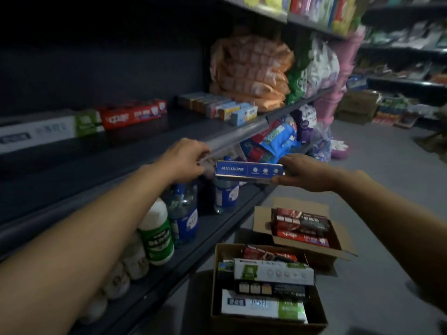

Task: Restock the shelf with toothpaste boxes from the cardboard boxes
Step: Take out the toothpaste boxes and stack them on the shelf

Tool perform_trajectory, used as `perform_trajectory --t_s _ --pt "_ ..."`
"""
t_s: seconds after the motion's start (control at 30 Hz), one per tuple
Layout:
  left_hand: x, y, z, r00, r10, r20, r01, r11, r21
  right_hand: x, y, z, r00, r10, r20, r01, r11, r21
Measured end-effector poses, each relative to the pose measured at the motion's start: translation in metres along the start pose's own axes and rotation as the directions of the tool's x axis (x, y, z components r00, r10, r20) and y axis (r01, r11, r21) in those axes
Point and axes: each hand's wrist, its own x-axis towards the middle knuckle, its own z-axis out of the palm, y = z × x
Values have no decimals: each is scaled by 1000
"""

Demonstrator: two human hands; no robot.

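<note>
A blue toothpaste box is held level in front of the shelf edge. My right hand grips its right end; my left hand pinches its left end. On the dark shelf lie a white-and-green box, a red box and a row of small boxes. On the floor below stand two open cardboard boxes: the near one with white, green and dark toothpaste boxes, the far one with red and dark ones.
Bottles line the lower shelf under my left arm. Bagged goods are piled at the shelf's far end, with packets below. Grey floor stretches to the right; more cartons and shelves stand at the back.
</note>
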Motion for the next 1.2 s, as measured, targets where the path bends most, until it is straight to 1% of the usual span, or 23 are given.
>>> perform_trajectory --t_s 0.1,0.2,0.33,0.53,0.67,0.73,0.8,0.93,1.03,1.1,1.2 --pt "-3 -14 -39 998 -6 -61 8 999 37 17 -25 -38 999 -26 -23 26 999 -39" --pt "-11 -29 -69 996 -45 -73 49 997 52 35 -52 -62 996 -71 -56 66 994 -92" --pt "-28 -52 -101 990 -95 -105 103 992 73 60 -86 -75 989 -132 -62 128 989 -69" --pt "-64 -99 -130 972 -204 -116 216 972 94 106 -140 -66 977 -204 -56 200 977 -76" --pt "-94 -131 -145 953 -280 -117 293 950 111 141 -187 -51 949 -307 -73 301 950 -78" --pt "-110 -149 -151 937 -326 -121 340 932 122 157 -212 -43 923 -377 -78 376 926 -32" --pt "-127 -166 -157 917 -379 -123 393 912 121 170 -237 -34 891 -450 -62 452 892 21" --pt "-158 -192 -164 873 -476 -106 487 865 122 192 -280 -20 832 -554 42 549 831 94" --pt "-175 -207 -164 849 -521 -95 529 841 112 203 -301 -13 810 -577 103 562 814 144" --pt "-182 -213 -164 836 -540 -95 548 830 103 210 -313 -8 794 -596 116 576 800 167" --pt "-188 -218 -163 830 -551 -84 556 829 65 216 -324 -2 789 -596 151 567 800 197"
